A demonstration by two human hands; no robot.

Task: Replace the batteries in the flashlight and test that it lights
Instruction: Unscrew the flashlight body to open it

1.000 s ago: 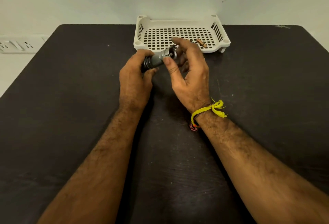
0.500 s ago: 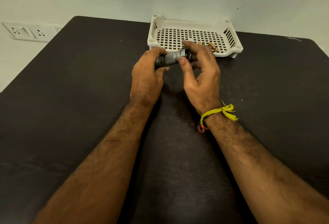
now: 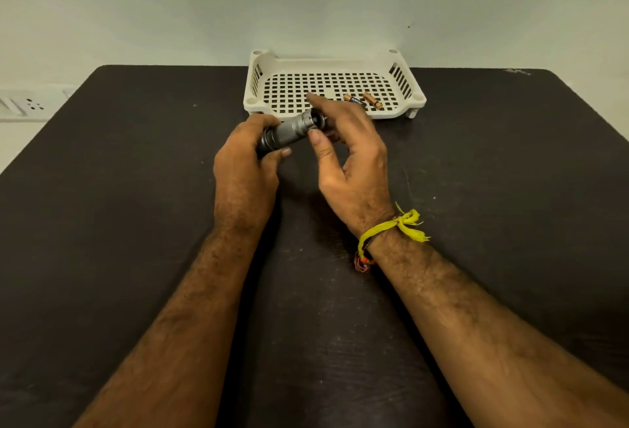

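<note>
On the dark table, left hand grips the flashlight, right hand pinching its end just before the tray.

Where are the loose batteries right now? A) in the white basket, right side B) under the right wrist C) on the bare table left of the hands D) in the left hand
A: the batteries lie on the perforated floor of the white basket, toward its right side.

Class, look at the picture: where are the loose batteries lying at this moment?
In the head view the batteries lie inside the white basket, toward its front right, just beyond the right hand.
</note>
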